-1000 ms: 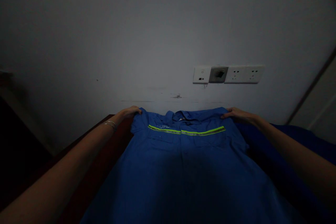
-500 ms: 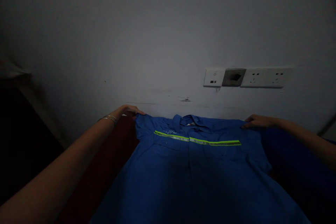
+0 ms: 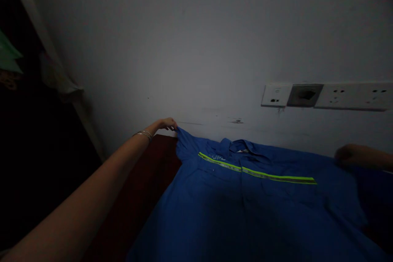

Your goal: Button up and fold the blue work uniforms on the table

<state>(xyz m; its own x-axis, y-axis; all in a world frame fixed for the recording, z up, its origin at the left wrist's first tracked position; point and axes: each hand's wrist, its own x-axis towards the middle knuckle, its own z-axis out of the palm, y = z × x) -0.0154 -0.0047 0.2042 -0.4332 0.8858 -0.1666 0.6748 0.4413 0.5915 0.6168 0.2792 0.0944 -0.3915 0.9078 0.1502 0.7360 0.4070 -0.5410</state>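
A blue work shirt with a yellow-green reflective stripe across the chest lies front up on a dark red table, collar toward the wall. My left hand, a bracelet on its wrist, pinches the shirt's left shoulder corner and lifts it slightly. My right hand rests at the shirt's right shoulder near the frame's right edge; it is blurred and dim, so its fingers are not readable.
A white wall stands right behind the table, with a row of sockets and a switch panel above the shirt. A dark gap with shelving and pale bags lies to the left. More dark blue cloth lies at the right.
The view has swung left, so the shirt and sockets sit further right. My left hand has lifted the shoulder corner; my right hand has slid out toward the right edge.
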